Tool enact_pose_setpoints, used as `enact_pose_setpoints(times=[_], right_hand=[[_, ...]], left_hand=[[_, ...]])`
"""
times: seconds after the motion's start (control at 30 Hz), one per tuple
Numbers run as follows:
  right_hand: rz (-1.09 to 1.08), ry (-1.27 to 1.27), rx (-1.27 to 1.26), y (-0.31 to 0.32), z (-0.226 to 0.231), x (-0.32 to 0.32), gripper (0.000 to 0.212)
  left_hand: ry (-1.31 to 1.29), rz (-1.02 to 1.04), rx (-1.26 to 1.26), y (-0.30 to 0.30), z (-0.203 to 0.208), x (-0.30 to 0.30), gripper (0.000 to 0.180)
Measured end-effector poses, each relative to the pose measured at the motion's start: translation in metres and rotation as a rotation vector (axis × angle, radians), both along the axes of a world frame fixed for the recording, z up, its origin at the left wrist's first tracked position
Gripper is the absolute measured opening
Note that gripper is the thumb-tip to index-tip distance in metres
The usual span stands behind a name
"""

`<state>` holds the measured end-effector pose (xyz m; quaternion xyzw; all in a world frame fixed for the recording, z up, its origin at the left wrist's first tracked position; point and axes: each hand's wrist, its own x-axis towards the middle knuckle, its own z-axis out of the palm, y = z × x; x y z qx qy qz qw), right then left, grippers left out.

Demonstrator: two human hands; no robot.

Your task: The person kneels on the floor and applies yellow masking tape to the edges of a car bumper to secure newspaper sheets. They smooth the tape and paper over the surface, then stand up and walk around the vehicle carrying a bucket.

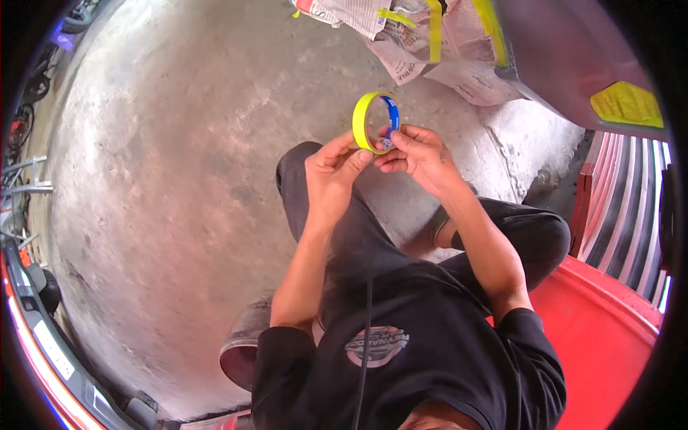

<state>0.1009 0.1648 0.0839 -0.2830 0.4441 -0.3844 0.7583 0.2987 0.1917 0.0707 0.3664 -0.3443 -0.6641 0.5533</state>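
A roll of bright yellow masking tape (362, 123) with a blue inner core stands upright between my two hands, held out above my knees. My left hand (335, 170) pinches the lower left of the roll between thumb and fingers. From the other side, my right hand (419, 156) grips its lower right edge, thumb near the blue core. Whether a tape end is lifted cannot be made out. Beyond the roll, at the upper right, a grey vehicle panel (573, 54) carries newspaper masking (459, 36) fixed with yellow tape strips.
A yellow-taped patch (627, 105) covers part of the panel. A red surface (584, 322) lies at my right, beside a striped slatted panel (623, 208). Left of my body is a round dark container (247, 351). Concrete floor (179, 179) spreads to the left, toward a red vehicle (32, 344).
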Motion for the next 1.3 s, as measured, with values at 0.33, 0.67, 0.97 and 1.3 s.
enact_pose_setpoints(times=[0.33,0.67,0.97,1.3], right_hand=[[0.184,0.645,-0.656,0.007,0.017,0.006,0.031],[0.205,0.743,-0.638,0.0,0.022,0.014,0.024],[0.129,0.598,-0.492,-0.003,0.001,0.027,0.021],[0.141,0.723,-0.531,-0.005,0.009,0.03,0.02]], left_hand=[[0.579,0.141,0.33,-0.014,-0.013,0.002,0.019],[0.07,0.161,0.26,-0.008,-0.005,-0.011,0.016],[0.456,0.252,0.469,-0.026,-0.024,-0.01,0.018],[0.426,0.1,0.333,-0.017,-0.038,-0.001,0.021]])
